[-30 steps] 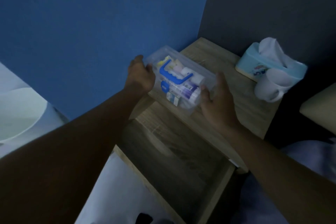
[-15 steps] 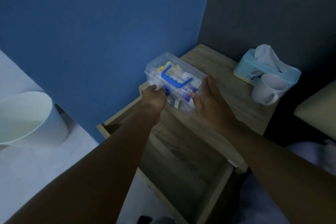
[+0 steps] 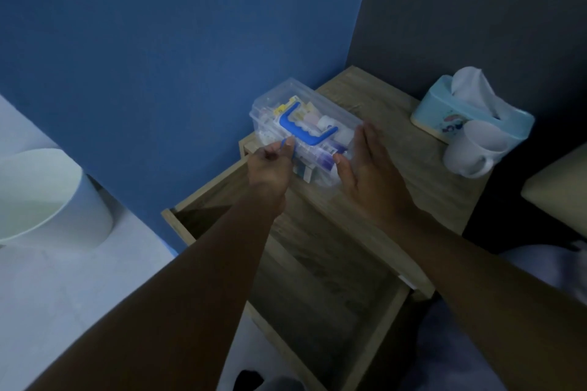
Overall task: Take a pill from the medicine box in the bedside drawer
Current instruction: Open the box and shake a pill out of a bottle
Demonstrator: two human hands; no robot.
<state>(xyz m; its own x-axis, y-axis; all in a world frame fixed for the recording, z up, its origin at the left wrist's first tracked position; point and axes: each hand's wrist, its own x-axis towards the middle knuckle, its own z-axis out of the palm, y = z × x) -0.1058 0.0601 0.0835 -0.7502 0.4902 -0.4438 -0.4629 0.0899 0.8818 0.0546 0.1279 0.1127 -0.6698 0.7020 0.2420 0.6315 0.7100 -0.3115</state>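
Pinching front latch of medicine box (image 3: 305, 133) with left hand (image 3: 270, 168), right hand (image 3: 365, 168) flat and open against its end as brace; box on nightstand top (image 3: 397, 174), above open drawer (image 3: 317, 279), lid apparently shut.

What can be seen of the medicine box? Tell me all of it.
The medicine box is clear plastic, oblong, with a blue handle lying flat on its shut lid. Small packets and bottles show through it. It sits on the bedside table at the blue wall, above the open drawer. The left hand pinches its front blue latch; the right hand steadies its right end.
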